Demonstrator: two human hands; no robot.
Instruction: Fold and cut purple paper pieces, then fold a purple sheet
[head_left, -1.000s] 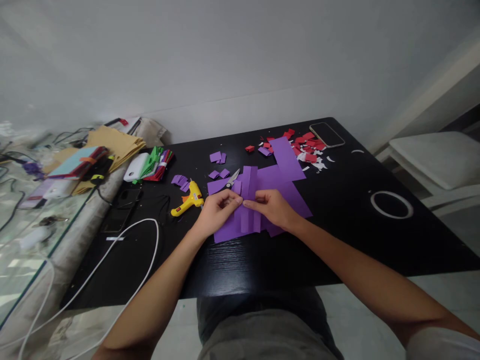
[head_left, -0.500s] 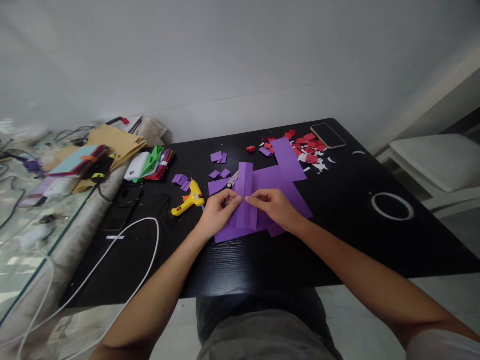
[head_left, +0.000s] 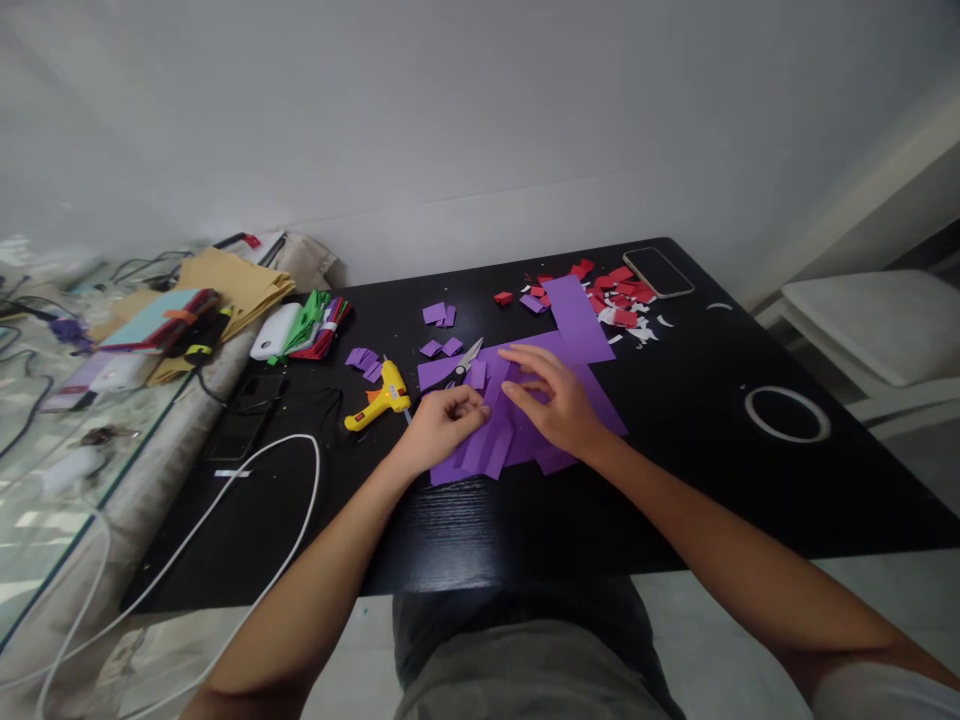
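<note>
A creased strip of purple paper [head_left: 487,445] is pinched between the thumb and fingers of my left hand [head_left: 448,420], tilted over larger purple sheets [head_left: 555,348]. My right hand [head_left: 553,398] hovers just right of the strip, its fingers spread and apart from it. Scissors [head_left: 468,358] lie partly opened at the far edge of the sheets, their handles partly hidden. Left of my left hand lies a yellow glue gun [head_left: 381,397]. Small purple pieces [head_left: 363,362] sit behind the glue gun, and more purple squares [head_left: 435,314] lie farther back.
Red paper scraps [head_left: 619,290] and white bits lie at the back right beside a phone [head_left: 658,272]. A white ring [head_left: 787,414] rests on the right of the black table [head_left: 697,470]. A white cable [head_left: 313,480] loops over the left side, near folded coloured papers [head_left: 319,325].
My right hand has let go of the purple strip and spread its fingers. The strip, still in my left hand, has turned from upright to slanted.
</note>
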